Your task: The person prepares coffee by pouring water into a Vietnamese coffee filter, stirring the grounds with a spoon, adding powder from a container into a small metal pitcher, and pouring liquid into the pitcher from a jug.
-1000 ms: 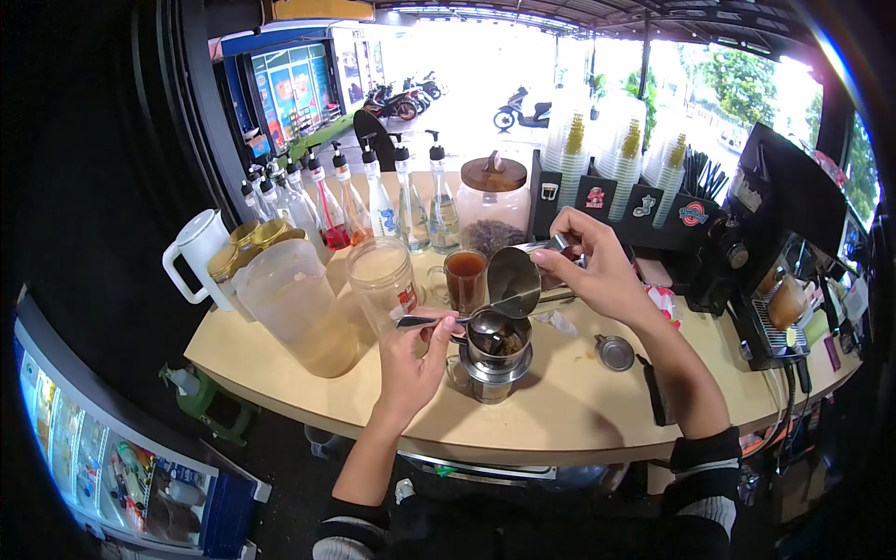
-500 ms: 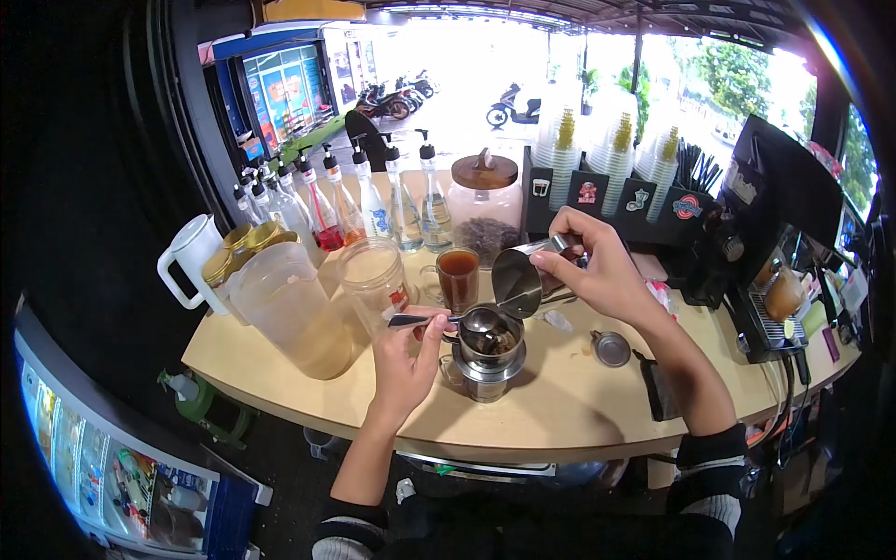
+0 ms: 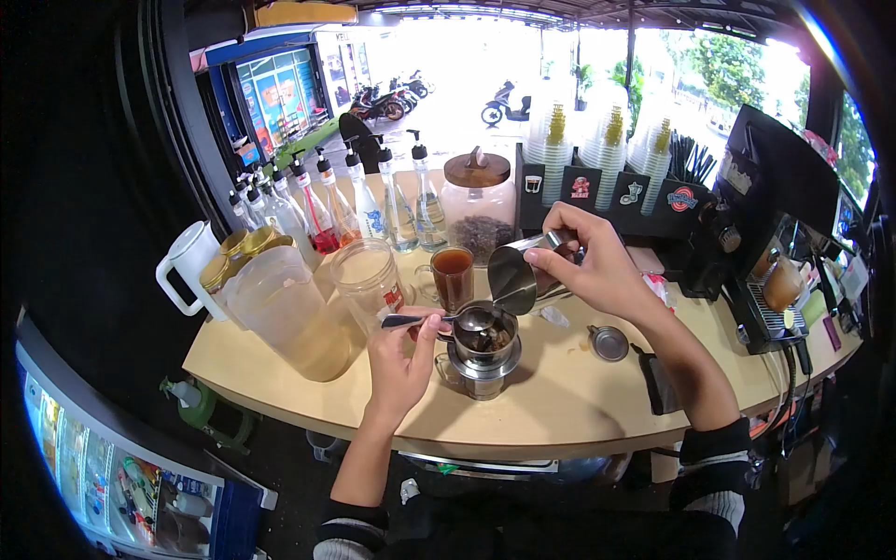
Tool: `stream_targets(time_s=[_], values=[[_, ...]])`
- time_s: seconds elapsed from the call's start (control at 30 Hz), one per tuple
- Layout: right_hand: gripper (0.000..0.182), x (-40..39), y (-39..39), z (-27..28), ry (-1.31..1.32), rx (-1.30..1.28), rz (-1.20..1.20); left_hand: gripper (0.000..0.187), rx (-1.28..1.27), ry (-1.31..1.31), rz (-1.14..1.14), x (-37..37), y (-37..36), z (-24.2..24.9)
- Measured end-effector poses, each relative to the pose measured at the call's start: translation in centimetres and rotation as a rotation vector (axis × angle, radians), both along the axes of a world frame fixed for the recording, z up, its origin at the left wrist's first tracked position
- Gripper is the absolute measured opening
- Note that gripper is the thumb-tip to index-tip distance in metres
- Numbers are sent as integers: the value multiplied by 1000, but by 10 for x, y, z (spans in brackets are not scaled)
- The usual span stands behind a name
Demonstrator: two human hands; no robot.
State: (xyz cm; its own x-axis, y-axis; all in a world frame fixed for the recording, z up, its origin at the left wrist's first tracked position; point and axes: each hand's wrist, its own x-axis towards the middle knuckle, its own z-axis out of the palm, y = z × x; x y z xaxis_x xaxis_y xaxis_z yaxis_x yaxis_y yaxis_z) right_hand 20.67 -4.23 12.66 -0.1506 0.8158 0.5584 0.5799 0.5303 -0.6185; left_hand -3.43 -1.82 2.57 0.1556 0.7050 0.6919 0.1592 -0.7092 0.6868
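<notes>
My left hand (image 3: 401,362) pinches the handle of a metal spoon (image 3: 474,320), whose bowl is over the open top of a metal drip filter (image 3: 487,350). Dark wet contents show inside the filter, which rests on a cup (image 3: 483,385). In my right hand (image 3: 590,263) is a small metal pitcher (image 3: 512,280), tilted with its rim close above the spoon and filter. Whether liquid is flowing from it is too small to tell. Just behind the filter stands a glass mug of reddish-brown drink (image 3: 454,278).
Left of my hands are an open jar (image 3: 367,280), a large plastic pitcher (image 3: 289,313) and a white jug (image 3: 193,271). Pump bottles (image 3: 397,219), a lidded jar (image 3: 480,210) and cup stacks (image 3: 607,154) line the back. A round metal lid (image 3: 609,343) lies right; an espresso machine (image 3: 770,299) stands beyond.
The view has shifted slightly. Both hands keep their grips, with the spoon and tilted pitcher still over the filter.
</notes>
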Motion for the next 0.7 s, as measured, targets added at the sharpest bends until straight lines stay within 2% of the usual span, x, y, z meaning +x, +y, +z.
stream_targets(time_s=[0.17, 0.37, 0.7], values=[[23, -3, -6, 4, 32, -27, 0, 16, 7, 50, 29, -2, 2, 8], [22, 0, -3, 0, 43, -26, -6, 15, 25, -46, 29, -10, 11, 4], [24, -10, 2, 4, 148, -112, 3, 12, 168, 56, 89, -22, 10, 25]])
